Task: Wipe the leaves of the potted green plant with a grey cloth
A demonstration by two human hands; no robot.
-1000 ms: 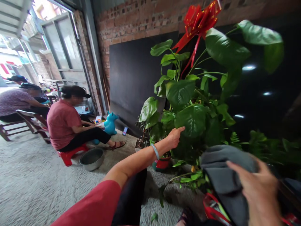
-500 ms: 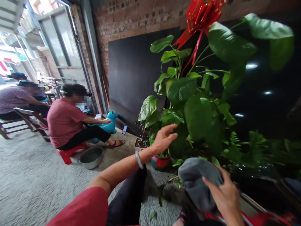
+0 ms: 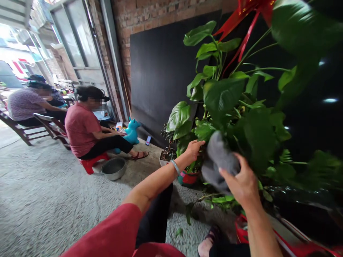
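There, my right hand [image 3: 242, 182] gripped the grey cloth [image 3: 218, 160], pressed against the plant [image 3: 227, 107] just beside my left hand [image 3: 194, 149], whose loosely open fingers touched a low leaf [image 3: 205, 130] directly left of the cloth

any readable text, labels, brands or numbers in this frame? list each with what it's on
None can be read.
The small box beside the blue toy animal has coloured print, too small to read.
The phone on the floor shows a lit screen, too small to read.
The red bow on the plant has gold marks, blurred.
The grey cloth in the right hand is plain.
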